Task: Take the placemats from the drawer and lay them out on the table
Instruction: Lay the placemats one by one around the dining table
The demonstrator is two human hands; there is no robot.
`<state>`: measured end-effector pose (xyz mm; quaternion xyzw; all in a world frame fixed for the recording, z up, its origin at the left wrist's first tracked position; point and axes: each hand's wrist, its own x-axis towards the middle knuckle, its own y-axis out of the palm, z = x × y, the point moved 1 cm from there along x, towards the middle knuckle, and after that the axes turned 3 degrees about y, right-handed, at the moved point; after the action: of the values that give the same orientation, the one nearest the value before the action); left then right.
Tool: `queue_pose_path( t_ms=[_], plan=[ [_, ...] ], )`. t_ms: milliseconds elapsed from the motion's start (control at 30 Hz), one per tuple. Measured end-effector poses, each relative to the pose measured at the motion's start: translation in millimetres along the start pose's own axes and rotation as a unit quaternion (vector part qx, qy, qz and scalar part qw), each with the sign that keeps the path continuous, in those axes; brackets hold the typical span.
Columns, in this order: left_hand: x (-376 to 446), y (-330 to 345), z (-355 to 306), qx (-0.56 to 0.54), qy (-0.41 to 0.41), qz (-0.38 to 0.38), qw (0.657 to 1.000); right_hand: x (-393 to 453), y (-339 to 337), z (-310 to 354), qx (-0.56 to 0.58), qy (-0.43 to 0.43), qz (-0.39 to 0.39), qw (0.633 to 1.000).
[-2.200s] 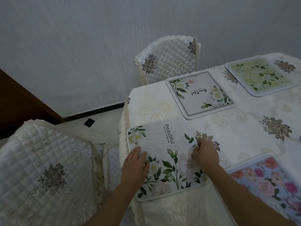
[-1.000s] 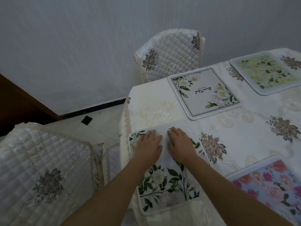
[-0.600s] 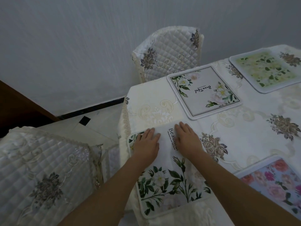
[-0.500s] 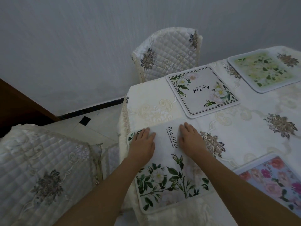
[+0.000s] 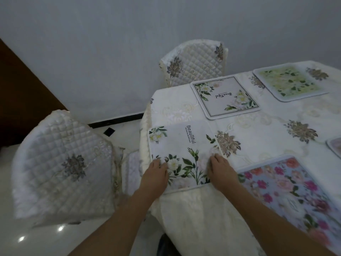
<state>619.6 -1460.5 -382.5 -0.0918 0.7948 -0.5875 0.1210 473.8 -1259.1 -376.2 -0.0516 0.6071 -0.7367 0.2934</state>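
**Both hands on the white placemat at the table's corner**

The white "Beautiful" placemat (image 5: 181, 154) is lying flat at the near left corner of the table (image 5: 267, 130), its near edge reaching the table's rim. The left hand (image 5: 156, 175) is resting on that placemat's near left part, fingers loosely spread and laid on the surface. The right hand (image 5: 221, 172) is sitting on its near right part, fingers bent with the tips pressing down (whether they are pinching the edge, I cannot tell).

Beyond the white placemat, further along the table, a framed floral placemat (image 5: 224, 97) is lying flat, and past that to the right a green leafy placemat (image 5: 289, 83). Just right of the white placemat a pink-flowered placemat (image 5: 293, 189) is lying along the near edge, and a sliver of another mat (image 5: 335, 146) is showing at the frame's right side. A quilted chair (image 5: 60, 163) is standing left of the white placemat; a second quilted chair (image 5: 195, 63) is standing behind the table.
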Motion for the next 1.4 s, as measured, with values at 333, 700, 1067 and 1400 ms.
queue_pose_path(
  t_ms=[333, 700, 1067, 1400],
  plan=[
    [-76, 19, -36, 0.012, -0.031, 0.039, 0.999, -69, 17, -5, -0.001, -0.029, 0.016, 0.999],
    [-50, 25, -73, 0.005, 0.043, 0.116, 0.992, -83, 41, 49, 0.013, -0.076, 0.044, 0.996],
    [-24, -30, -78, 0.015, 0.027, 0.014, 0.999, -86, -22, 28, 0.025, -0.053, -0.043, 0.997],
    [-9, -149, -144, 0.089, 0.078, -0.062, 0.991, -121, -161, 0, -0.004, -0.008, -0.143, 0.99]
  ],
)
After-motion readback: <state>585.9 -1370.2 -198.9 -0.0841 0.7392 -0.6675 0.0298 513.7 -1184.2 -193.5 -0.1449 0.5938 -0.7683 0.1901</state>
